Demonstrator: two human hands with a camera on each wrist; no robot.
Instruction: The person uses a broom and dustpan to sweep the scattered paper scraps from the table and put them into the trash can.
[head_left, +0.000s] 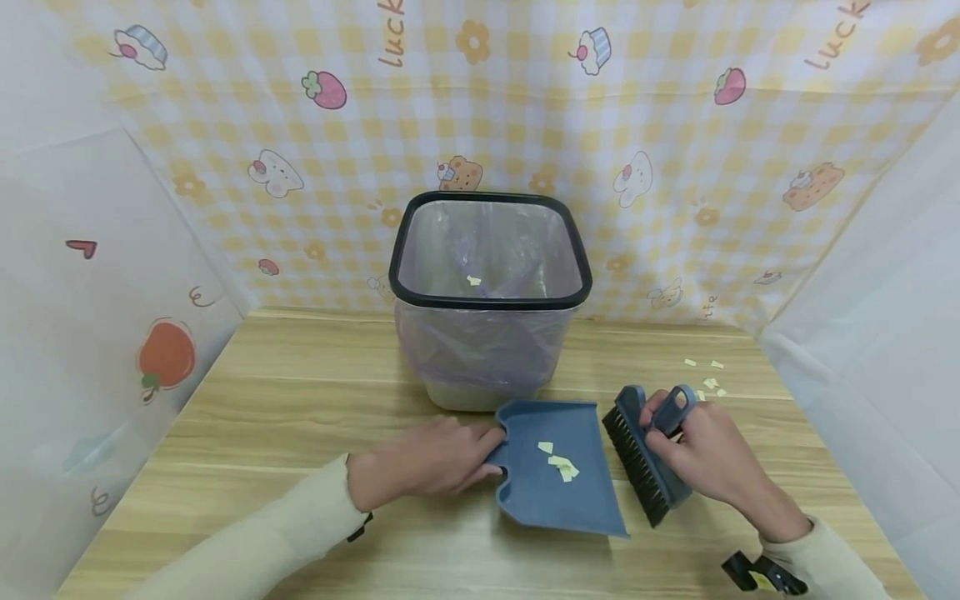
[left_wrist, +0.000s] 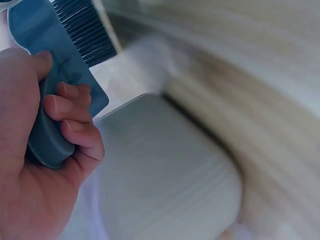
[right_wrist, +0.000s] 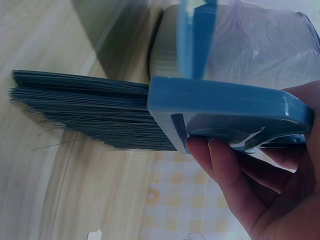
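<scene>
In the head view, my left hand (head_left: 438, 457) grips the short handle of a blue dustpan (head_left: 540, 504). Several pale yellow paper scraps (head_left: 564, 468) lie in the pan, whose open edge faces right. My right hand (head_left: 712, 454) holds a blue hand brush (head_left: 630, 402) with dark bristles, just right of that edge. Curled fingers of the left hand (left_wrist: 55, 115) wrap the handle (left_wrist: 50, 145) in the left wrist view, with dark bristles (left_wrist: 82, 32) showing beyond. From the right wrist, fingers are bent round the brush body (right_wrist: 225, 97), and its bristles (right_wrist: 85, 110) point left.
A bin (head_left: 491, 304) with a black rim and translucent purple liner stands behind the dustpan, a paper scrap (head_left: 473, 281) inside. More scraps (head_left: 711, 383) lie on the wooden table (head_left: 315, 375) beyond the right hand. Patterned cloth (head_left: 517, 133) hangs behind; white sheets flank both sides.
</scene>
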